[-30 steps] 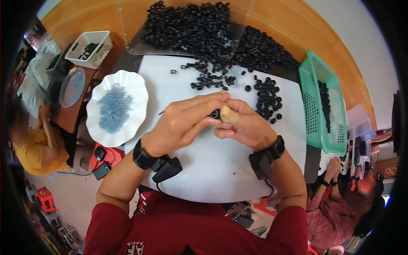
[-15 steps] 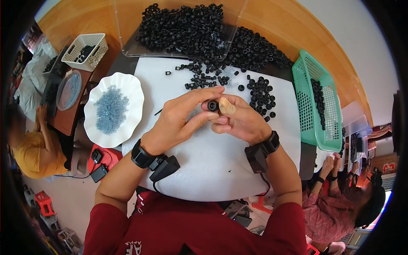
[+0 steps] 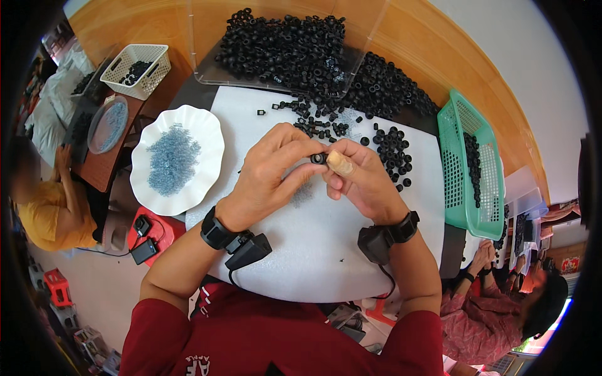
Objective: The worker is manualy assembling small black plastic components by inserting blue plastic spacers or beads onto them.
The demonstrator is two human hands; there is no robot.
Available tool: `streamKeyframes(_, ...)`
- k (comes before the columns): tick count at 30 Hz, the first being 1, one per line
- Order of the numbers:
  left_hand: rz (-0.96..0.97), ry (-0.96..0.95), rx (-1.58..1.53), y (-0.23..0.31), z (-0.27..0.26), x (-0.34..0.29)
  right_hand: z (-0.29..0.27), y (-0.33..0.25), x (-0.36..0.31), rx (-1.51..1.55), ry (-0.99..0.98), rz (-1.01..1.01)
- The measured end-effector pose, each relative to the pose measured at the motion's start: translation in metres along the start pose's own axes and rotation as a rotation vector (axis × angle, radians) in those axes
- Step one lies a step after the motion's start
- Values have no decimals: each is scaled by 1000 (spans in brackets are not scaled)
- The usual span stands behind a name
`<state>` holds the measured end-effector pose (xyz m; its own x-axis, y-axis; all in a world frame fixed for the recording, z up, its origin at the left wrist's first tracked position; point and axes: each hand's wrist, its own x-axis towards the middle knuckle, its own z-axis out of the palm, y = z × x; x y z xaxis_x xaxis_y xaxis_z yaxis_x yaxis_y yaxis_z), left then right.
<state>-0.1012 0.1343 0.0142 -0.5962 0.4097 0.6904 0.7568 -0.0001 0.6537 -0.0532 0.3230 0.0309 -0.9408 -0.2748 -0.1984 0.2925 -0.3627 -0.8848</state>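
Small black part (image 3: 318, 158) is at centre frame, held above the white worktop (image 3: 301, 263). Left hand (image 3: 266, 172): grip narrow, fingertips pinching the part from its left. Right hand (image 3: 365, 183): grip also narrow, holding its right edge, beige-covered thumb (image 3: 342, 164) uppermost. Handling, judged by look: light, fairly stiff, probably plastic or rubber; smooth rounded wall could roll or slip; breakage unlikely. Best hold: opposite sides of the outer wall, ring-like face left uncovered. Writing: pale lettering (image 3: 199, 365) on the dark red shirt (image 3: 251, 332), lower edge; any marking on the part is too small to tell.
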Motion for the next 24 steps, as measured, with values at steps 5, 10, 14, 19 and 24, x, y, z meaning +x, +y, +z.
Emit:
streamKeyframes(5,-43,-13,58,1,3,0,3,0,-1,-181,141,-110)
streamKeyframes(10,-54,21,23,2,3,1,5,0,-2,-389,158,-299)
streamKeyframes(14,-71,35,13,2,2,0,13,-1,-5,-430,182,-356)
streamKeyframes(19,-73,63,19,4,1,0,19,-1,-7,-437,218,-380)
streamKeyframes(24,-74,65,7,4,-1,0,13,1,-6,-416,173,-336)
